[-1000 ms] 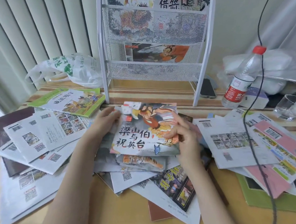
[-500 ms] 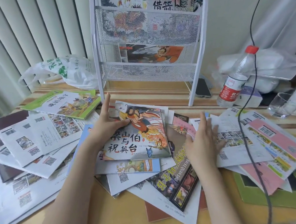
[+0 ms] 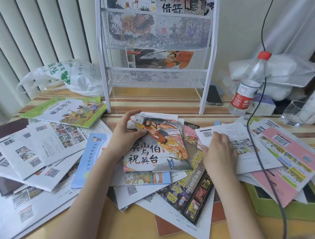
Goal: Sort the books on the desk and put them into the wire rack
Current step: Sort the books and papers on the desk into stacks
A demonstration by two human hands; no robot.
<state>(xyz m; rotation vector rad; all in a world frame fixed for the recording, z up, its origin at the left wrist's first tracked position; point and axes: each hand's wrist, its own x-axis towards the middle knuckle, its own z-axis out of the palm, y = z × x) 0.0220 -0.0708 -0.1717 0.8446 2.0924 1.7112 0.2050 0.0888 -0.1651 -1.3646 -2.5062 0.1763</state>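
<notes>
On desk (image 3: 146,235), hands: L (image 3: 126,136) grips picture book (image 3: 162,147).

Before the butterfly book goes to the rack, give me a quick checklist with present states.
1. Left hand grip on butterfly book: ok, thumb and fingers curl round its left edge.
2. Right hand free: not ok, it lies on white booklets.
3. Room in rack lower pocket: ok, one book there, space beside it.
4. Path to rack: ok, only bare desk between.
5. Cable clear: cannot tell, it hangs across the right pile.
</notes>
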